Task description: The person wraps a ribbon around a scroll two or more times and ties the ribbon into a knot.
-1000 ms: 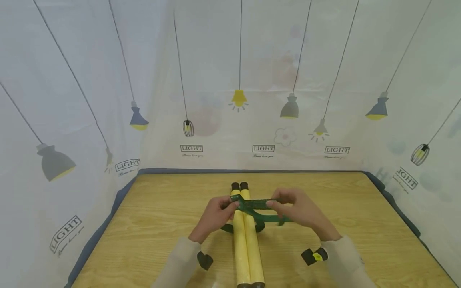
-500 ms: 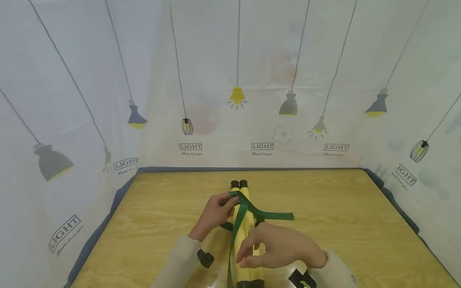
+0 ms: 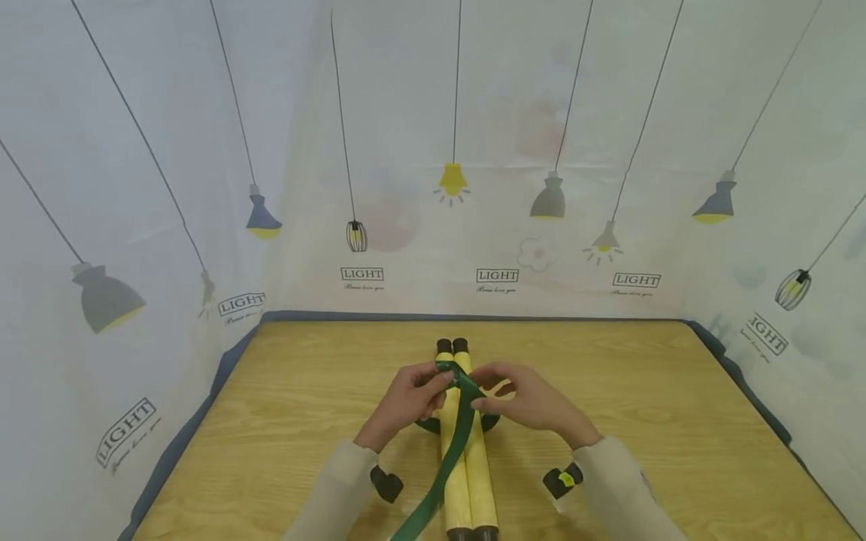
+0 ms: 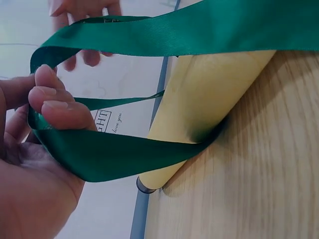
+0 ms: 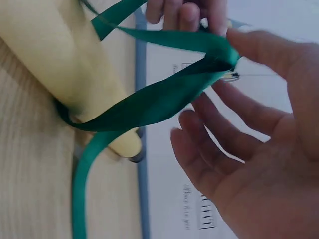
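A pair of pale yellow rolls [image 3: 469, 481] with dark end caps lies lengthwise on the wooden table. A shiny green ribbon [image 3: 455, 454] passes under the rolls, rises on both sides and crosses above them. My left hand [image 3: 408, 397] pinches the ribbon between thumb and fingers, over the left roll; the left wrist view shows it folded around those fingers. On the other side, my right hand [image 3: 531, 398] has its thumb and index finger at a fold of the ribbon [image 5: 224, 55], the remaining fingers spread loosely below. One long tail runs toward the front.
The wooden table [image 3: 663, 421] extends on both sides of the rolls. Behind it and at the sides hangs a pale sheet [image 3: 497, 135] printed with lamps and lettering. Dark wrist-worn devices [image 3: 387, 485] sit beneath both cuffs.
My right hand let go of a ribbon strand, dipped toward the front, then came back up to the crossing. The tail now hangs frontward left. My left hand kept its pinch.
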Motion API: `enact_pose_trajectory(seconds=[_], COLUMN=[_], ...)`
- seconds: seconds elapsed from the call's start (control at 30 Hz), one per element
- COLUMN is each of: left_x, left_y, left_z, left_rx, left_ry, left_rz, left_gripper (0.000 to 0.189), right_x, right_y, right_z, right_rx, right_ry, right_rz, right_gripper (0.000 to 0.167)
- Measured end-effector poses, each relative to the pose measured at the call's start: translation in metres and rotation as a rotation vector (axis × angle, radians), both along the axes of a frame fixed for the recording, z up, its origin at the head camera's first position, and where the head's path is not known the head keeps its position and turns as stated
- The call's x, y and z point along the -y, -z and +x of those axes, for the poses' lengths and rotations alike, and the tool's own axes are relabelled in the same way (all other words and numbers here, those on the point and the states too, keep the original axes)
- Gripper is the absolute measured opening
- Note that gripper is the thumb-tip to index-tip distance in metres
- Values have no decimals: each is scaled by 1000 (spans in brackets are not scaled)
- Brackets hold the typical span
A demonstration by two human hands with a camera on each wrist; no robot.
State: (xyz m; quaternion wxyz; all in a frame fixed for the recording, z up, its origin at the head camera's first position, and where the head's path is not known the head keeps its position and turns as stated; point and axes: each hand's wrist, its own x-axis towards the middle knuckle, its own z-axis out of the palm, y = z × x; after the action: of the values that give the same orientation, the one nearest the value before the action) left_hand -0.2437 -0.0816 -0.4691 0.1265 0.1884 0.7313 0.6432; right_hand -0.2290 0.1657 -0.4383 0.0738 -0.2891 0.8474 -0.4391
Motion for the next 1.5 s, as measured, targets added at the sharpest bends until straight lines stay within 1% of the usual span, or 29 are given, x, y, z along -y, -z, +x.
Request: enact_pose_trajectory(seconds=[0.07, 0.1, 0.17, 0.27, 0.43, 0.6, 0.67, 0.77, 0.83, 0.9, 1.0, 1.07, 1.1, 1.17, 1.2, 1.27, 1.37, 1.43, 1.5], left_x=[0, -1, -1, -2, -1, 1, 1, 1, 0, 1, 2, 4, 5, 6, 7, 9, 10, 9, 9], left_y=[0, 1, 1, -1, -3, -3, -2, 1, 2, 1, 0, 1, 1, 1, 1, 1, 1, -1, -2], left_z=[0, 0, 0, 2, 4, 5, 4, 3, 2, 2, 3, 4, 4, 3, 4, 4, 4, 4, 5], left_rx=[-18, -28, -45, -50, -37, -18, -31, -54, -57, -44, -16, 3, 11, 14, 16, 1, -29, -37, -37], left_ry=[46, 66, 100, 119, 137, 134, 125, 120, 116, 112, 100, 92, 90, 91, 96, 111, 127, 114, 95], left_rz=[9, 9, 5, -9, -11, 0, 1, 7, 14, 26, 51, 64, 68, 74, 80, 84, 98, 96, 92], left_gripper=[36, 37, 40, 41, 32, 25, 24, 25, 27, 30, 29, 28, 28, 26, 25, 24, 28, 32, 33], right_x=[0, 2, 5, 10, 17, 18, 18, 15, 12, 8, 2, -2, -3, -6, -6, -7, -8, -10, -13], right_y=[9, 12, 18, 22, 24, 26, 26, 26, 26, 25, 21, 19, 18, 16, 15, 13, 12, 11, 11], right_z=[-6, -8, -10, -10, -10, -9, -9, -9, -10, -10, -9, -8, -7, -5, -4, -2, 0, 1, 1], right_rx=[74, 102, 136, 174, 210, 220, 240, 282, 305, 310, 331, 340, 330, 272, 230, 115, -22, -106, -168], right_ry=[-41, -58, -81, -90, -58, -24, -14, -15, -33, -65, -122, -139, -137, -102, -79, -36, 22, 48, 78], right_rz=[3, 5, 3, -3, -47, -116, -138, -165, -172, -178, -210, -230, -228, -186, -157, -79, 13, 55, 83], right_gripper=[41, 38, 34, 28, 23, 25, 26, 33, 37, 38, 36, 36, 35, 33, 30, 24, 15, 9, 5])
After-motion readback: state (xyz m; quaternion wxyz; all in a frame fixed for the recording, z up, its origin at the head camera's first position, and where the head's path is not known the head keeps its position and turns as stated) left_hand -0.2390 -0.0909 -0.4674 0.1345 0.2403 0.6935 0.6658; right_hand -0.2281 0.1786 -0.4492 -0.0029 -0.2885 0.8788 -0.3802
